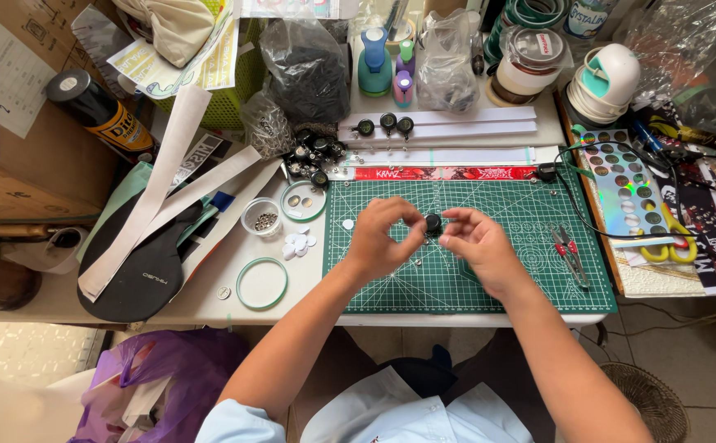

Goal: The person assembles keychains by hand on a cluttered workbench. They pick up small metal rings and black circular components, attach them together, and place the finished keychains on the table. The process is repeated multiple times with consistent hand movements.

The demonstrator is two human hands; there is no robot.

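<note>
**Black round piece held over the green cutting mat**

Black round piece, small, dark and disc-like with a slight sheen on top, sits between the two hands just above the green cutting mat, near the mat's middle and a little toward its far edge. It is too small to tell its finer details.

The left hand curls its fingers around toward the piece, thumb and fingertips closed in on its left side. The right hand meets it from the other side, thumb and forefinger pinched in close against the piece while the other fingers stay loosely bent. Whether both hands truly grip it or one only touches it cannot be told.

On the mat's right part lie small red-handled pliers. Left of the mat, on the white table, are white discs in a little heap, a clear cup of small metal parts, and a green ring. Beyond the mat's far edge runs a red printed strip, with more black round pieces clustered off the far left corner.
</note>
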